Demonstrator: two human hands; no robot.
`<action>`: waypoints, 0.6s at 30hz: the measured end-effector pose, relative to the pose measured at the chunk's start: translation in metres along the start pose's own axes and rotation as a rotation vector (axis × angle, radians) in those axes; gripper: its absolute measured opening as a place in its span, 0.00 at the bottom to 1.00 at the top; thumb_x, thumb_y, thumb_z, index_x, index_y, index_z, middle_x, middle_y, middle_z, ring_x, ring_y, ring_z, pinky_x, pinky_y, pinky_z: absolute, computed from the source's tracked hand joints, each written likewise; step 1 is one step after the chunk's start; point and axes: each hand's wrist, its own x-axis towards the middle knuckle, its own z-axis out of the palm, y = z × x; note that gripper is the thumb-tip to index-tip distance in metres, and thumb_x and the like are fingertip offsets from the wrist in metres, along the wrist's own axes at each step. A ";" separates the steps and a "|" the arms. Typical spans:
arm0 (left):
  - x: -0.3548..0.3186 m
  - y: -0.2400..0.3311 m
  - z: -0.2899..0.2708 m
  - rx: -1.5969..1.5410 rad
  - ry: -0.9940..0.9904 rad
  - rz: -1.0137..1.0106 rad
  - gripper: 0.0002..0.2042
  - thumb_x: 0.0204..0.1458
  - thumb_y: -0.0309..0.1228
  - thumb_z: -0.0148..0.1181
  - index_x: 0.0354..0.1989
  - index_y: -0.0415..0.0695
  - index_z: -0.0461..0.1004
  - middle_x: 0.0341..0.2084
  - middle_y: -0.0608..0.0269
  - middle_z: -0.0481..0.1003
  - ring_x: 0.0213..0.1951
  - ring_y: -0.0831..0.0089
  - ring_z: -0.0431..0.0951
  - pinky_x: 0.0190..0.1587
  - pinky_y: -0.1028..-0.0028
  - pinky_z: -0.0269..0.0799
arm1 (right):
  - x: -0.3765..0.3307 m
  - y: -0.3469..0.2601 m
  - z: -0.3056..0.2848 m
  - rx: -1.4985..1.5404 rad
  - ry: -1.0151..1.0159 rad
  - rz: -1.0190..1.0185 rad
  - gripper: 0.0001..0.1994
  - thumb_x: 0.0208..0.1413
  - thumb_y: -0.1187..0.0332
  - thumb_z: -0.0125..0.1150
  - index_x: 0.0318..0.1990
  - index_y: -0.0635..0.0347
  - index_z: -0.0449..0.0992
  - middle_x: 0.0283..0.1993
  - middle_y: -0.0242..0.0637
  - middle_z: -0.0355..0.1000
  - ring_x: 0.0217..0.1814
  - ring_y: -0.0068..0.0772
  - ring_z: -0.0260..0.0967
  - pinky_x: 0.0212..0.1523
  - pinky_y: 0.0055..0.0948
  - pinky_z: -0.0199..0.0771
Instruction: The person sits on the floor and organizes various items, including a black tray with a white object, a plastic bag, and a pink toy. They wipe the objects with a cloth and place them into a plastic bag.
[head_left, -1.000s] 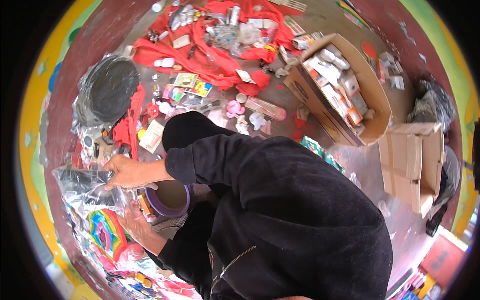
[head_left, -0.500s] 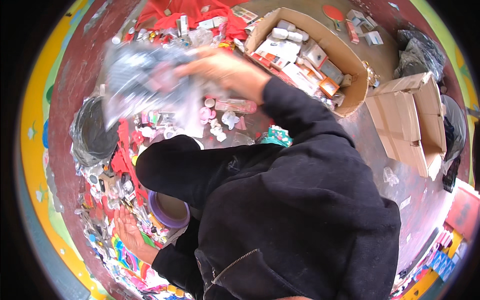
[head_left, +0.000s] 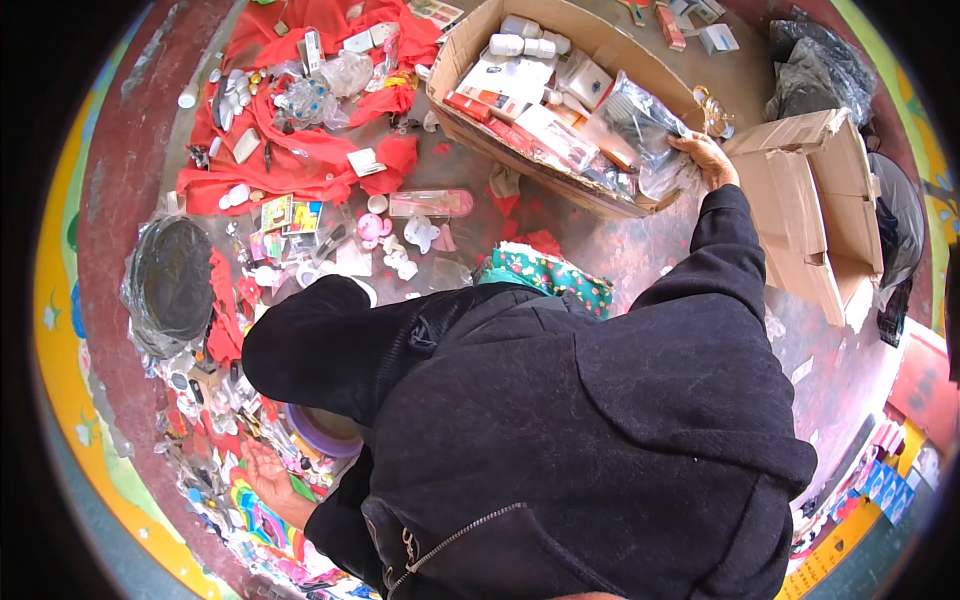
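Note:
My right hand (head_left: 707,160) reaches over the right end of a long cardboard box (head_left: 472,122), with fingers closed on the edge of a clear plastic bag (head_left: 642,122). Something dark grey and ribbed shows through that bag, which lies over the box's contents. White bottles (head_left: 522,45) and several small cartons fill the rest of the box. At the lower left, my left hand (head_left: 272,482) is palm up with its fingers stretched out, holding nothing. It rests by a heap of small colourful goods, next to a rainbow-coloured item (head_left: 250,510).
A second cardboard box (head_left: 775,195) stands open at the right, near a black plastic bag (head_left: 825,75). Red cloth (head_left: 290,160) strewn with small items covers the far left floor. A purple basin (head_left: 305,436) and a round black plastic-wrapped object (head_left: 172,275) are at the left.
My right hand has swung from the far left to the right, carrying the plastic bag into the cardboard box. The view has shifted slightly; my left hand stays low at the left.

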 end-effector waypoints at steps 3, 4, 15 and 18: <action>-0.006 -0.001 0.006 -0.019 0.047 -0.037 0.18 0.49 0.22 0.52 0.50 0.34 0.63 0.44 0.53 0.69 0.44 0.69 0.70 0.48 0.73 0.66 | -0.002 0.005 -0.001 -0.008 -0.041 0.058 0.07 0.45 0.72 0.60 0.33 0.61 0.74 0.31 0.30 0.73 0.30 0.23 0.70 0.36 0.23 0.69; -0.006 -0.001 0.007 -0.011 0.074 -0.022 0.18 0.49 0.22 0.53 0.50 0.34 0.63 0.44 0.53 0.69 0.44 0.69 0.70 0.48 0.73 0.66 | 0.001 0.009 -0.003 -0.005 -0.059 0.065 0.07 0.45 0.73 0.61 0.33 0.61 0.75 0.31 0.30 0.73 0.30 0.23 0.69 0.36 0.24 0.69; -0.017 -0.002 0.024 0.017 0.073 -0.077 0.18 0.46 0.22 0.55 0.48 0.36 0.65 0.45 0.55 0.69 0.44 0.70 0.70 0.46 0.73 0.66 | 0.055 0.032 0.007 -1.101 -0.117 0.240 0.19 0.36 0.66 0.68 0.39 0.63 0.75 0.38 0.39 0.73 0.38 0.33 0.69 0.43 0.30 0.67; -0.020 -0.003 0.032 0.075 0.052 -0.071 0.18 0.48 0.23 0.55 0.49 0.34 0.63 0.43 0.53 0.70 0.43 0.70 0.71 0.46 0.74 0.67 | 0.074 0.055 0.009 -1.250 -0.107 0.570 0.25 0.32 0.56 0.70 0.38 0.63 0.76 0.40 0.42 0.73 0.41 0.33 0.70 0.40 0.30 0.68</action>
